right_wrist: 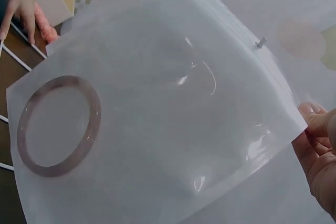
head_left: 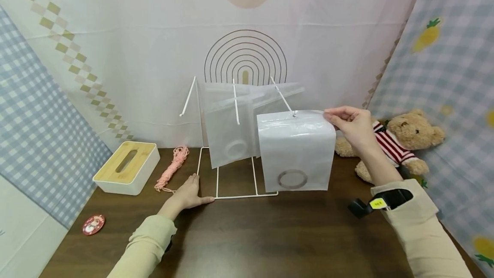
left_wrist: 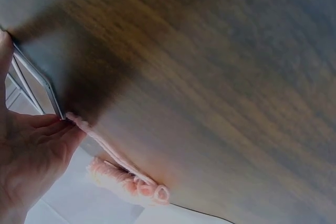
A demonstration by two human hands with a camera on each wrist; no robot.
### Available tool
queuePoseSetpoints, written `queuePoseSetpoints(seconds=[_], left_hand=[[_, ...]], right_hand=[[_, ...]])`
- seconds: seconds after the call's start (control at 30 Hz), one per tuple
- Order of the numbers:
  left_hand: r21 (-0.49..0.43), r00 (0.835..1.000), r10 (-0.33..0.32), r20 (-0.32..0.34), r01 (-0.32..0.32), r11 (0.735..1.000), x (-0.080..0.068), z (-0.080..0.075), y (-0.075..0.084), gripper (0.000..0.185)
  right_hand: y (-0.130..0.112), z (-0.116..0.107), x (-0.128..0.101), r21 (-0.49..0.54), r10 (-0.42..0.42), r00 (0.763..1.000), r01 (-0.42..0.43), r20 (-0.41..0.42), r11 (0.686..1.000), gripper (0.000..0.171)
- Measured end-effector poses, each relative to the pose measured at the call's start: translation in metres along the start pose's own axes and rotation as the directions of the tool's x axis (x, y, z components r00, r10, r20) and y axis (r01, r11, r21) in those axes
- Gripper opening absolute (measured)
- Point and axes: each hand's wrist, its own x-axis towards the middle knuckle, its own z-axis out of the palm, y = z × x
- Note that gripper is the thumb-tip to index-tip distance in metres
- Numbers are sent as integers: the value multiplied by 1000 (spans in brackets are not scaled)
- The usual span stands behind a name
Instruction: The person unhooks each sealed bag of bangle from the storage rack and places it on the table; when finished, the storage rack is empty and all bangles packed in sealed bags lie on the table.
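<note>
My right hand (head_left: 353, 125) pinches the upper right corner of a translucent white plastic bag (head_left: 297, 153). Inside that bag, low down, shows a brownish ring like a bangle (right_wrist: 95, 111). The right prong (right_wrist: 262, 42) of a white wire rack (head_left: 247, 197) pokes through the bag's top edge. My left hand (head_left: 187, 193) rests at the rack's front left corner, thumb on the front bar and straight fingers along the side. Behind the held bag hang other translucent bags (head_left: 229, 134), one with a pale ring in it. The left prong (head_left: 188, 98) carries nothing.
A pink rope bundle (head_left: 173, 167) lies left of the rack, its end near the left fingers. Farther left stand a white tissue box with wooden lid (head_left: 144, 170) and a red round disc (head_left: 93, 225). A teddy bear (head_left: 409, 130) sits behind the right forearm. Curtains surround the table.
</note>
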Motion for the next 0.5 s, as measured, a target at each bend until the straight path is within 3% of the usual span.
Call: queuePoseSetpoints(seconds=[0.13,0.3,0.5], left_hand=[[2,1000,5,11,-5,1000,1,-1,0,101],[11,1000,2,15,-2,1000,1,-4,1,101],[-3,1000,-16,15,16,1000,1,-3,1,102]], right_hand=[[-4,-5,-3,89,-21,999,18,29,996,11],[0,-19,-5,251,-11,999,3,31,968,13],[25,-47,-1,199,170,985,-160,-37,967,8]])
